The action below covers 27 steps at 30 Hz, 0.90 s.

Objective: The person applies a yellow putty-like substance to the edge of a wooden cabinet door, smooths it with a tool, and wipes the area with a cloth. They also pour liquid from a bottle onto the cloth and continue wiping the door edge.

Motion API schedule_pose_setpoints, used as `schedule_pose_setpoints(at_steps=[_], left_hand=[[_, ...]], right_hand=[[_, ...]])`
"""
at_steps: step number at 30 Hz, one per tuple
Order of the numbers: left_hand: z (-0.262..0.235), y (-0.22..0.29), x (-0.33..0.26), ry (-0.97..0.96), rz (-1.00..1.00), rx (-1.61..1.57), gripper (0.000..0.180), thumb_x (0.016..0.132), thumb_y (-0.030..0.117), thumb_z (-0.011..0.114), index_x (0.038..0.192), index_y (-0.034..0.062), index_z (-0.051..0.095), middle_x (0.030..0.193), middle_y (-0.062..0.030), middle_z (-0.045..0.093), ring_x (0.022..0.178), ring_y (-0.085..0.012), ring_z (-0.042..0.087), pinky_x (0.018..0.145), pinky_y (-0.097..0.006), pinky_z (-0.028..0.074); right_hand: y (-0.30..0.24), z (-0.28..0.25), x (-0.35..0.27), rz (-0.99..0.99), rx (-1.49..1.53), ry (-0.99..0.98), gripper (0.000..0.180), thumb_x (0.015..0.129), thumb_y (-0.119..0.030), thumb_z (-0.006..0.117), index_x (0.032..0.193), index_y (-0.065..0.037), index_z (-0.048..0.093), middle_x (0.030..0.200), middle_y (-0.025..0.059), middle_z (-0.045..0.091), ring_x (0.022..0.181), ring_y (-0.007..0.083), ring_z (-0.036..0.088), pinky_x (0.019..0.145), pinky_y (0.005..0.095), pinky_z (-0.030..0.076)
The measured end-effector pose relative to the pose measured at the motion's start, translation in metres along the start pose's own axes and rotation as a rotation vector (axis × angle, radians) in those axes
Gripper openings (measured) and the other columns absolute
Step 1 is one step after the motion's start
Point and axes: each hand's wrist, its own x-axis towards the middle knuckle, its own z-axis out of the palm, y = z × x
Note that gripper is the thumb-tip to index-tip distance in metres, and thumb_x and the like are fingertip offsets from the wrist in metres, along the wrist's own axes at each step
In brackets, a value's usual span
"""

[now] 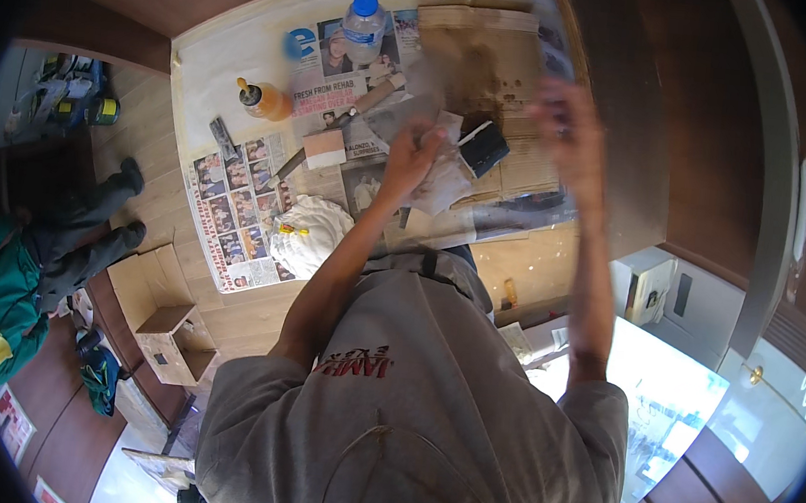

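My left hand is closed on a crumpled, pale translucent sheet, cloth or thin plastic, over the newspaper. My right hand is raised above the right edge of a stained cardboard sheet. Motion smears its fingers, so any grip is unreadable. Between my hands, a small black block with a pale edge rests on the cardboard. Left of my left hand lies a block with a white face and brownish top, along with a flat, dark-handled tool.
A clear bottle with a blue cap and an orange bottle stand on the newspaper-covered surface. A bundled white cloth sits near my left forearm. At far left is a person in green; a small wooden box stands below.
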Motion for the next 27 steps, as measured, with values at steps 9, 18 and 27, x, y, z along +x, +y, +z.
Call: schedule_pose_setpoints(at_steps=[9,18,27], left_hand=[[-0.035,-0.006,-0.041,-0.115,-0.070,0.174,0.030,0.096,0.023,0.069,0.114,0.0000,0.061,0.104,-0.0094,0.065,0.097,-0.0174,0.059,0.086,-0.031,0.047],[-0.021,0.036,-0.065,-0.049,0.435,0.482,0.035,0.098,0.021,0.065,0.123,-0.0034,0.060,0.120,-0.0150,0.066,0.110,-0.0207,0.064,0.094,-0.035,0.050],[0.025,0.095,-0.097,-0.431,-0.330,-0.364,0.039,0.102,0.012,0.063,0.139,0.0033,0.052,0.121,-0.0055,0.065,0.110,-0.0125,0.061,0.098,-0.031,0.049]], right_hand=[[0.127,0.100,-0.067,0.198,-0.605,0.015,0.099,0.072,-0.034,0.090,0.154,-0.016,0.037,0.146,0.0239,0.049,0.135,0.0433,0.047,0.110,0.0543,0.039],[0.026,0.063,-0.129,-0.111,-0.585,0.047,0.099,0.068,-0.021,0.090,0.152,-0.011,0.039,0.147,0.0196,0.048,0.135,0.0402,0.046,0.112,0.0497,0.037],[-0.037,0.016,-0.140,-0.206,-0.338,-0.123,0.092,0.075,-0.016,0.087,0.153,-0.011,0.038,0.153,0.0151,0.041,0.139,0.0327,0.042,0.114,0.0452,0.038]])
